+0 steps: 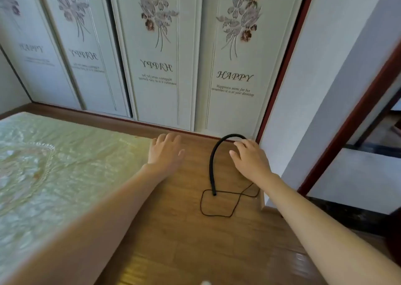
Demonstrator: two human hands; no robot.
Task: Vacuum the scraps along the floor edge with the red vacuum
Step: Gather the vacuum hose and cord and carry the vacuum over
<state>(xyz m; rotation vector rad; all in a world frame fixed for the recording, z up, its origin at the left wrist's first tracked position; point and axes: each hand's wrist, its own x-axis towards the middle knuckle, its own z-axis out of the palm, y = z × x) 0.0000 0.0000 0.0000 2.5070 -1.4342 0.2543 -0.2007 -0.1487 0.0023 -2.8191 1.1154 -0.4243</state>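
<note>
Both hands reach out over the brown wooden floor (173,230). The left hand (166,152) is spread flat with its fingers loose and straight, and it holds nothing. It is just beside the corner of the bed with the shiny pale green cover (54,165). The right hand (251,159) is also relaxed, fingers a little bent, palm down, and it grasps nothing that can be seen. Its fingertips are near the top of a thick black hose (211,165), but it is hard to tell if they touch it.

The hose bends up in an arch from the floor, between the two hands, and curves over toward the right hand. A thin black cord (217,214) lies in a loop on the floor at the bottom end of the hose, closer to the person than both hands.

The red body of the vacuum cannot be seen.

Past the hands stand white closet doors with flower pictures (234,67) and the word HAPPY. A dark red strip (282,72) runs beside the doors.
</note>
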